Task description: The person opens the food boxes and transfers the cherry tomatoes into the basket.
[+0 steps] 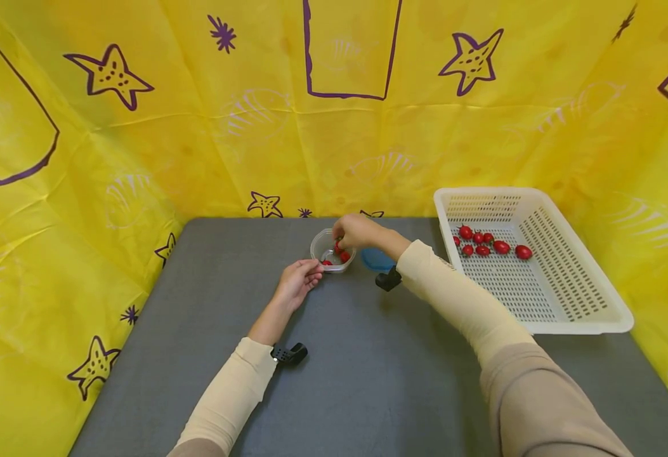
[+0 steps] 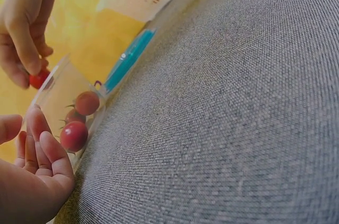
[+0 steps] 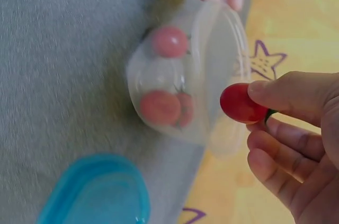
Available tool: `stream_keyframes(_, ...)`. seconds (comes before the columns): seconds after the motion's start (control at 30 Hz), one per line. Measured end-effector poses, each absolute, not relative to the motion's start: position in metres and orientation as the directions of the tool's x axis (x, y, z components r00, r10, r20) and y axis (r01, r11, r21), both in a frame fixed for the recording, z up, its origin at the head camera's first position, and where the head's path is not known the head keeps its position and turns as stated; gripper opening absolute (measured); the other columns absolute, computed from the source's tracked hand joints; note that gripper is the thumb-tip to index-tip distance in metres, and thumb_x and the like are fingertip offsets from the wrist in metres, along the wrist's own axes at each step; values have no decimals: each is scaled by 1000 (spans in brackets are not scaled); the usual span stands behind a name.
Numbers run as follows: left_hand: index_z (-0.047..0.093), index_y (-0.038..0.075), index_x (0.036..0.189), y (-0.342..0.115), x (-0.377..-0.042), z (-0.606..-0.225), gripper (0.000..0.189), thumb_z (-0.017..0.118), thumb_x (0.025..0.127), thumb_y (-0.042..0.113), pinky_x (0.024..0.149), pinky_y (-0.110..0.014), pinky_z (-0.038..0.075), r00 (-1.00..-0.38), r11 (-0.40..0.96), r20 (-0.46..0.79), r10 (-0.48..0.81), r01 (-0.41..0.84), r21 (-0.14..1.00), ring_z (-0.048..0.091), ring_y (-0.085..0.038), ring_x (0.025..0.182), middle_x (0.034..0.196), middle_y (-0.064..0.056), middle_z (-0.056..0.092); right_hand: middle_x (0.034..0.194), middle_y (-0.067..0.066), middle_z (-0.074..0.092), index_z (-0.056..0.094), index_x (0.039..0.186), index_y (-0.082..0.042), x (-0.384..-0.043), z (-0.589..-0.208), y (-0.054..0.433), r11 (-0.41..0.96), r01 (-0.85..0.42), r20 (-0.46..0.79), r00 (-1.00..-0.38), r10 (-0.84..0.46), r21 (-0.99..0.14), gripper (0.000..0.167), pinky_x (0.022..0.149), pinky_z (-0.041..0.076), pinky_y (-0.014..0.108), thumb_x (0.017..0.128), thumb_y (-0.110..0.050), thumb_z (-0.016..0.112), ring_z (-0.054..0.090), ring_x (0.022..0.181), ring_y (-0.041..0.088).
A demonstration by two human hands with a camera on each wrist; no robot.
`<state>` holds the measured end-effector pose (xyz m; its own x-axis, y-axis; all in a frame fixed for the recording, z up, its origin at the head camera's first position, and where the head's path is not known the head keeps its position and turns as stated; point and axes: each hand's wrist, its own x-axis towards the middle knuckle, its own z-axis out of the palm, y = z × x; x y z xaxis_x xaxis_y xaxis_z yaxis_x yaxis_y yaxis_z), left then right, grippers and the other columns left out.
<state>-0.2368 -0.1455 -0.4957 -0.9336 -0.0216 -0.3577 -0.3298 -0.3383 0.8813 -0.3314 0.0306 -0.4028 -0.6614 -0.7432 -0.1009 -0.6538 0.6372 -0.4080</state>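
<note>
My right hand (image 1: pixel 358 231) pinches a small red cherry tomato (image 3: pixel 238 103) with a green stem between thumb and fingers. It holds the tomato at the open mouth of a clear round plastic container (image 1: pixel 314 247). Inside lie a few more cherry tomatoes (image 3: pixel 160 107), seen through the wall in both wrist views. On the near left side my left hand (image 1: pixel 296 284) grips the container's rim, thumb on one side and fingers on the other. The container looks tilted in the wrist views because of the camera angle. A blue lid (image 1: pixel 377 259) lies on the table just right of it, partly under my right wrist.
To the right stands a white perforated basket (image 1: pixel 582 254) with several cherry tomatoes (image 1: pixel 501 247) toward its back left. Everything rests on a dark grey table (image 1: pixel 334 381). A yellow patterned cloth (image 1: pixel 334 146) hangs behind the table and along its sides.
</note>
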Motion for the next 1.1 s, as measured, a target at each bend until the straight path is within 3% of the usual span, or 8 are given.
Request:
stream_keyframes(0.3,55,2,105,-145,-237,-496,11,53,99,11,66,-21,47,-934,-332,-356,-20,-329,884,58,-6,63,71,6,66,96,13,73,72,99,0,-335,-385,58,642,-631,-59,-692,-720,-436,16,84,52,40,85,-8,69,65,90,26)
stream_keyframes(0.53,57,4,101,-144,-237,-496,7,54,99,11,66,-21,47,-932,-338,-362,-26,-333,880,58,-6,63,71,5,67,102,17,72,70,104,1,-336,-375,87,655,-576,-48,-732,-679,-490,19,86,53,43,87,-7,67,66,94,30)
stream_keyframes(0.77,57,5,99,-143,-237,-495,7,54,99,12,66,-21,47,-932,-336,-361,-27,-332,882,58,-6,63,71,5,67,97,20,72,71,101,4,-333,-362,119,671,-540,-11,-775,-632,-507,19,81,52,44,84,-5,69,65,89,32)
stream_keyframes(1.1,57,4,102,-141,-238,-495,10,54,99,12,66,-21,47,-929,-332,-369,-37,-337,881,58,-6,63,71,5,67,97,19,72,71,102,3,-333,-354,158,739,-484,22,-843,-538,-468,22,82,51,47,84,-9,72,64,89,32)
